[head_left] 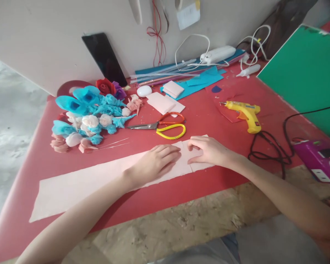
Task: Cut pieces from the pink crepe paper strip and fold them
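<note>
A long strip of pale pink paper (79, 187) stretches along the near side of the red table, its right end folded over on itself. My left hand (156, 163) lies flat on the strip, left of the fold's edge. My right hand (209, 152) rests on the folded end, thumb and fingers apart and slightly curled, with nothing gripped. Just beyond the strip are scissors (161, 126) with one red and one yellow handle. Folded pink paper pieces (161, 102) lie behind the scissors.
Blue, white, pink and red paper flowers (90, 117) are heaped at the left. A yellow glue gun (244, 112) lies at the right, near a purple power box (319, 161) and a green board (308, 77). A dark phone (104, 57) leans against the wall.
</note>
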`<state>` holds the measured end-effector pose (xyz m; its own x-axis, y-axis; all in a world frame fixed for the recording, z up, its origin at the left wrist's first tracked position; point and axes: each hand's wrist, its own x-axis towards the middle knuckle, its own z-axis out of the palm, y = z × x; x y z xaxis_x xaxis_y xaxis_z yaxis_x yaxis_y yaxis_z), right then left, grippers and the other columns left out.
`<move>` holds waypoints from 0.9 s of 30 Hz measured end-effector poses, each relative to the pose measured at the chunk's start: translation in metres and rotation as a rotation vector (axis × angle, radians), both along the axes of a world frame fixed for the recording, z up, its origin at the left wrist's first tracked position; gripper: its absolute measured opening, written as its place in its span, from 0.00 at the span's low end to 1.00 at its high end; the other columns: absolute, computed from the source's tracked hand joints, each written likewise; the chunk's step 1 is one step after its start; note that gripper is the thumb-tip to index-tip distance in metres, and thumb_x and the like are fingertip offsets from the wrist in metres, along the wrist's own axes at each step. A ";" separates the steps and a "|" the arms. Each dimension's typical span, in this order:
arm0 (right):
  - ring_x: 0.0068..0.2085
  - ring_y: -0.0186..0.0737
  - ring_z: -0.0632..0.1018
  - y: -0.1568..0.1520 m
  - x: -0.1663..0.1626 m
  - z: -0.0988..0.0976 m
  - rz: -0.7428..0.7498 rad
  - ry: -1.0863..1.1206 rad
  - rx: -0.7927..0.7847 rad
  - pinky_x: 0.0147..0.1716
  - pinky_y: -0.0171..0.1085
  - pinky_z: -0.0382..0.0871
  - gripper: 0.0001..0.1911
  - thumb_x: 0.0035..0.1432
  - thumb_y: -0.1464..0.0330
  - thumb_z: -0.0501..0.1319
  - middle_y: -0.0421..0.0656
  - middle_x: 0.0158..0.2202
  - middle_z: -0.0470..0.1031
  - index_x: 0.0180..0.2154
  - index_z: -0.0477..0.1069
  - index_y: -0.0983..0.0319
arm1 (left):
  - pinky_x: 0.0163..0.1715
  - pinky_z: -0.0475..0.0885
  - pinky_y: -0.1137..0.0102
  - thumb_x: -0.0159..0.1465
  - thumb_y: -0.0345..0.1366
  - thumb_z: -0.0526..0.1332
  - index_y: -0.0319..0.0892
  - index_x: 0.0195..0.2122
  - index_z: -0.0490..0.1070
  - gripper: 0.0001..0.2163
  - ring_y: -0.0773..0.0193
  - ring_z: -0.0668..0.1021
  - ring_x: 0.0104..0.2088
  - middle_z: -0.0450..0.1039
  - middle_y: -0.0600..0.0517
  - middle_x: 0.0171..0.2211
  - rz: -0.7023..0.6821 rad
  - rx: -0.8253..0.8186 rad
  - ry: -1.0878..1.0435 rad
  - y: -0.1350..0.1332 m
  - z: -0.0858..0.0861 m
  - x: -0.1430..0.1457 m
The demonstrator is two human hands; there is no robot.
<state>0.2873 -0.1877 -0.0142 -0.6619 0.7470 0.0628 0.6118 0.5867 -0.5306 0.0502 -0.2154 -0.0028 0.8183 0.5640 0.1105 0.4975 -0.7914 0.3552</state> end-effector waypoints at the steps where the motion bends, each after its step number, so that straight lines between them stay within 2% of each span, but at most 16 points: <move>1: 0.30 0.34 0.71 0.000 0.001 0.001 0.014 -0.008 -0.005 0.32 0.34 0.59 0.22 0.42 0.56 0.70 0.37 0.29 0.69 0.31 0.62 0.60 | 0.51 0.67 0.61 0.68 0.34 0.48 0.39 0.51 0.65 0.13 0.57 0.70 0.52 0.67 0.45 0.53 -0.001 0.001 0.006 0.000 0.000 0.000; 3: 0.30 0.34 0.70 0.000 0.000 0.001 0.013 -0.011 -0.012 0.32 0.34 0.59 0.21 0.43 0.56 0.69 0.37 0.30 0.69 0.31 0.62 0.60 | 0.51 0.66 0.61 0.68 0.34 0.48 0.39 0.51 0.64 0.13 0.57 0.70 0.52 0.67 0.45 0.53 -0.003 0.007 0.019 0.000 -0.001 0.000; 7: 0.29 0.34 0.70 -0.002 -0.002 -0.001 -0.043 0.011 -0.010 0.31 0.34 0.59 0.14 0.53 0.57 0.62 0.38 0.29 0.70 0.30 0.61 0.59 | 0.52 0.65 0.60 0.68 0.33 0.48 0.39 0.52 0.63 0.14 0.57 0.69 0.53 0.66 0.45 0.54 -0.005 0.015 0.038 -0.001 -0.001 0.000; 10: 0.31 0.35 0.71 -0.003 -0.002 -0.001 -0.024 -0.016 -0.003 0.32 0.35 0.60 0.16 0.49 0.57 0.65 0.38 0.31 0.70 0.30 0.61 0.59 | 0.52 0.66 0.60 0.68 0.33 0.48 0.39 0.52 0.63 0.13 0.56 0.69 0.52 0.66 0.45 0.54 -0.007 0.018 0.038 -0.001 0.000 0.000; 15: 0.34 0.38 0.71 0.000 0.003 0.005 0.101 -0.063 -0.024 0.35 0.36 0.59 0.24 0.40 0.55 0.69 0.39 0.33 0.69 0.32 0.61 0.59 | 0.52 0.66 0.60 0.68 0.33 0.48 0.37 0.52 0.63 0.14 0.56 0.70 0.52 0.66 0.43 0.54 -0.015 0.040 0.033 -0.001 0.002 0.000; 17: 0.34 0.38 0.71 0.000 0.003 0.006 0.098 -0.049 -0.038 0.35 0.36 0.59 0.23 0.42 0.53 0.68 0.39 0.33 0.69 0.32 0.61 0.59 | 0.52 0.66 0.60 0.68 0.33 0.48 0.36 0.52 0.63 0.14 0.56 0.69 0.53 0.66 0.42 0.53 -0.022 0.052 0.022 -0.002 0.002 0.001; 21: 0.32 0.35 0.71 -0.002 -0.002 0.004 0.011 -0.026 -0.049 0.33 0.35 0.58 0.16 0.53 0.56 0.62 0.38 0.31 0.69 0.30 0.60 0.60 | 0.52 0.66 0.60 0.68 0.33 0.49 0.36 0.52 0.63 0.14 0.56 0.70 0.52 0.67 0.43 0.52 -0.034 0.069 0.015 -0.002 0.002 0.001; 23: 0.32 0.36 0.70 -0.004 -0.004 0.003 -0.014 -0.053 -0.010 0.32 0.35 0.58 0.17 0.52 0.56 0.63 0.39 0.31 0.69 0.30 0.60 0.60 | 0.52 0.66 0.61 0.68 0.32 0.49 0.35 0.52 0.63 0.13 0.56 0.70 0.52 0.67 0.43 0.52 -0.038 0.076 0.021 -0.002 0.002 0.001; 27: 0.31 0.37 0.70 -0.005 -0.005 0.004 0.004 -0.104 0.022 0.31 0.35 0.58 0.21 0.44 0.55 0.68 0.39 0.30 0.68 0.30 0.59 0.59 | 0.51 0.66 0.61 0.68 0.33 0.48 0.34 0.51 0.64 0.13 0.56 0.70 0.51 0.67 0.42 0.52 -0.046 0.083 0.031 -0.001 0.002 0.001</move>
<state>0.2827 -0.1926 -0.0105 -0.6686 0.7436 0.0098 0.6608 0.6000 -0.4509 0.0515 -0.2165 -0.0011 0.8470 0.5156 0.1297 0.4695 -0.8398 0.2725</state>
